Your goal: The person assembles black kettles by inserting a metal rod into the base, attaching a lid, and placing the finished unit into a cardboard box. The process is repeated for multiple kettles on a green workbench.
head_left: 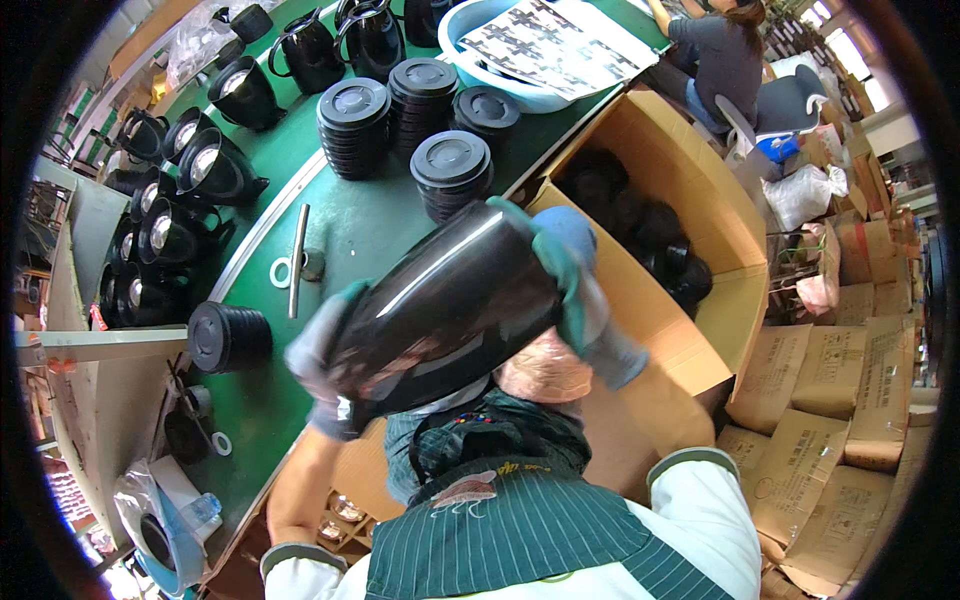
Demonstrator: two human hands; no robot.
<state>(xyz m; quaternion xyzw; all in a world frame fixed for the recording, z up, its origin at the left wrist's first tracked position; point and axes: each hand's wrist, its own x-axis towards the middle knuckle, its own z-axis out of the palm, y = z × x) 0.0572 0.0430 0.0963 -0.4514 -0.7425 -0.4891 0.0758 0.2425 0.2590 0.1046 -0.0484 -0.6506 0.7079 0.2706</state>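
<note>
Tilted across the middle of the view is a large glossy black jug body (450, 310), held between both my hands above my lap. My left hand (322, 365), in a grey and green glove, grips its lower left end. The upper right end is clasped by my right hand (575, 290), gloved the same way. Some fingers of both hands are hidden behind the jug body. Beyond it on the green table (345, 225) stand stacks of round black lids (452, 165). A metal rod (298, 262) and a white ring (281, 272) lie to its left.
Several black jugs (215, 170) crowd the table's left and far side. A light blue basin (455, 25) bears a patterned sheet (550, 45). On the right, an open carton (740, 330) holds dark parts, with stacked cartons (800, 450) beyond. Another person (705, 65) sits at the far right.
</note>
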